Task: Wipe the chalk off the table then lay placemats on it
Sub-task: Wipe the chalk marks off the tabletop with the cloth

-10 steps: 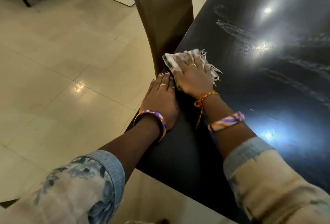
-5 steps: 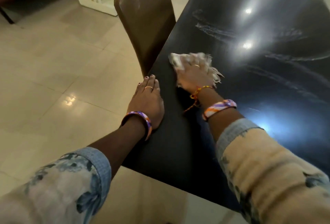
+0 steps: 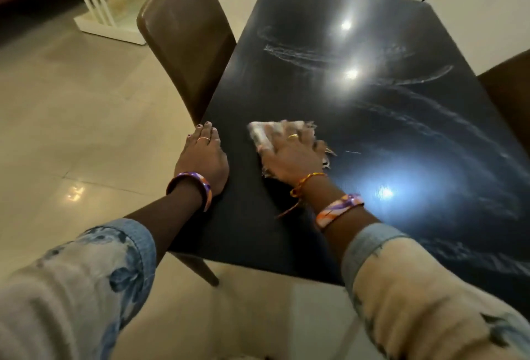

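A glossy black table (image 3: 286, 87) fills the right half of the view. White chalk streaks (image 3: 312, 54) curve across its middle and right side. My right hand (image 3: 289, 156) presses flat on a pale fringed cloth (image 3: 262, 133) near the table's left edge; the cloth sticks out ahead of and beside the fingers, blurred by motion. My left hand (image 3: 202, 157) rests flat on the table's left edge, fingers straight, a little left of the cloth. No placemats are in view.
A brown chair (image 3: 183, 44) stands tucked against the table's left side, just ahead of my left hand. Another brown chair (image 3: 507, 95) shows at the right edge. A white low stand (image 3: 100, 9) sits on the tiled floor at the back left.
My right hand has slid the cloth away from the left edge, toward the table's middle. My left hand has stayed flat on the edge. The camera has pulled back, showing more of the table.
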